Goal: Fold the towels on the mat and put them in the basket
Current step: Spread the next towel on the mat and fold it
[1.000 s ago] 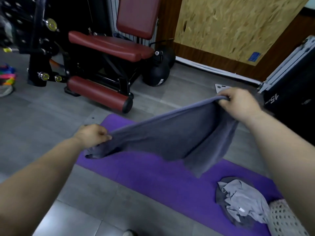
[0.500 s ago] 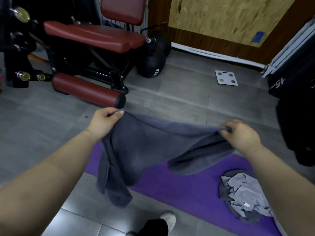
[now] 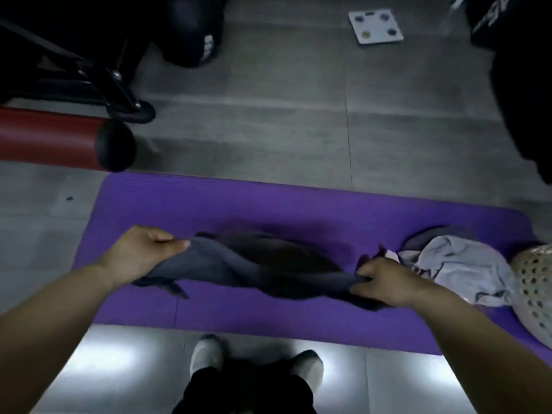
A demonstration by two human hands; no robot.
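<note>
Where the purple mat (image 3: 239, 204) lies, grey tiles (image 3: 268, 130) surround it

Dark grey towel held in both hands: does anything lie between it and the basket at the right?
Yes. A crumpled light grey towel lies on the mat between the dark grey towel and the basket, just beyond the right hand.

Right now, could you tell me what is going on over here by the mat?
A person stands at the near edge of the purple mat, holding a dark grey towel stretched between both hands, low over it. The left hand grips one end, the right hand the other. A pale grey towel lies crumpled at the mat's right end, beside the perforated basket. Nothing looks folded yet.
</note>
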